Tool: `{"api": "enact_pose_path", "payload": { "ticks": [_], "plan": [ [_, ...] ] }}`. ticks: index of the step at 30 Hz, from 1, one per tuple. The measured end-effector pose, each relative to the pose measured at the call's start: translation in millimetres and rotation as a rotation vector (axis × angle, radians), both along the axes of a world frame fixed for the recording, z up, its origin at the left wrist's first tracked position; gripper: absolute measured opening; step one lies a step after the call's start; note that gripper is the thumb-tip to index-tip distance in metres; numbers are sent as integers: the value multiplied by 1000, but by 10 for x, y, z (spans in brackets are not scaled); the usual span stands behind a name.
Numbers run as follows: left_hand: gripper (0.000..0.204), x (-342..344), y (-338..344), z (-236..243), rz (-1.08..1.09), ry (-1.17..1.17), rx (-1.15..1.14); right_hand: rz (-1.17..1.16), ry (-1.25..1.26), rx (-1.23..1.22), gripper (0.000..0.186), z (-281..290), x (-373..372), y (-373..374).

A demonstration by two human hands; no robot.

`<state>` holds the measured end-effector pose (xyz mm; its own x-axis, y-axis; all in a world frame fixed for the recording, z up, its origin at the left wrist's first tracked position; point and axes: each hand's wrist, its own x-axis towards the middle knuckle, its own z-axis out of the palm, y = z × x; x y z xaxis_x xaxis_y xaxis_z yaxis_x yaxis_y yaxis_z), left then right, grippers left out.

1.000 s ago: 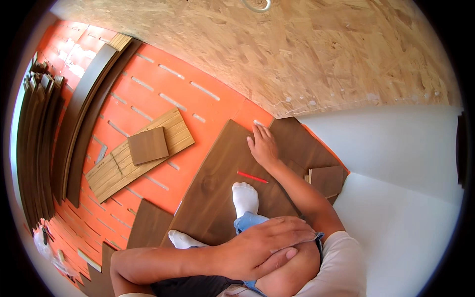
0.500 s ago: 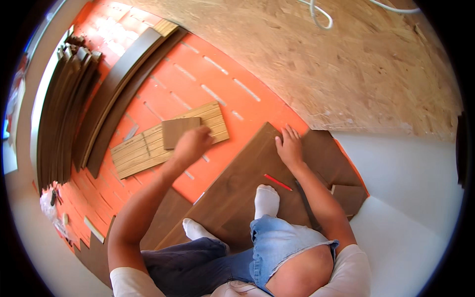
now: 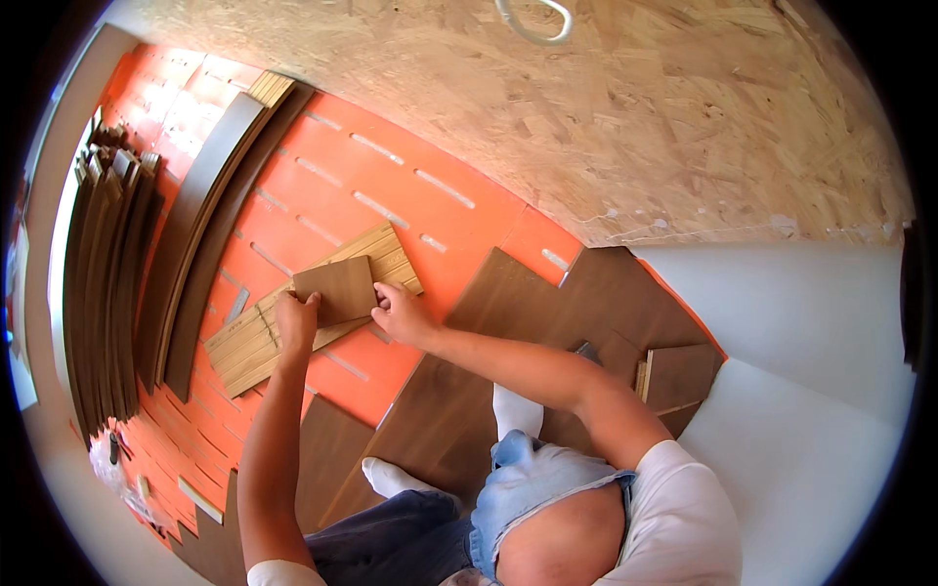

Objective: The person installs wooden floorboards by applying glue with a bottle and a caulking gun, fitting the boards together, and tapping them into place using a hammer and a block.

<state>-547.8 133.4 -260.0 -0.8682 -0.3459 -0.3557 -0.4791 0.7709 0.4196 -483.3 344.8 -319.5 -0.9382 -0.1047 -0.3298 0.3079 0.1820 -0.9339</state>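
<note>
A short brown offcut of floorboard [image 3: 338,289] is held between my two hands. My left hand [image 3: 296,320] pinches its left edge, thumb on the upper face. At its right edge my right hand [image 3: 403,314] is closed on the corner. Beneath the offcut lies a longer plank [image 3: 237,354] with its pale, grooved underside up, resting on the orange underlay [image 3: 337,363]. The laid brown floorboards [image 3: 430,439] are under my feet, and my right forearm crosses above them.
Long dark planks [image 3: 195,210] lie on the underlay at the left, beside a stack of boards [image 3: 103,283] by the wall. A chipboard sheet [image 3: 664,127] covers the far right. Short board pieces [image 3: 679,376] sit near the white wall [image 3: 811,322].
My right hand has left the laid boards and moved left to the offcut. My left hand has shifted to the offcut's left edge. The red pencil is no longer visible.
</note>
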Motion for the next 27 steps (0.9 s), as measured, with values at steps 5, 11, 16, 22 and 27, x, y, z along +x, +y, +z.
{"api": "enact_pose_path", "payload": {
  "ticks": [5,11,16,22,27],
  "plan": [
    [40,-169,401,54,-194,292,165,-203,-85,34,50,-35,-20,335],
    [44,-730,1305,-288,-376,284,464,-487,-153,-51,47,357,-150,1302],
    [46,-1019,2022,-507,-458,171,468,-574,-230,-143,45,345,-268,1891],
    [55,-1167,2175,-594,-593,243,362,-613,-224,-145,44,284,-352,1950],
    [81,-1000,2239,-480,-675,220,277,-642,-227,-101,41,214,-386,1960]
  ]
}}
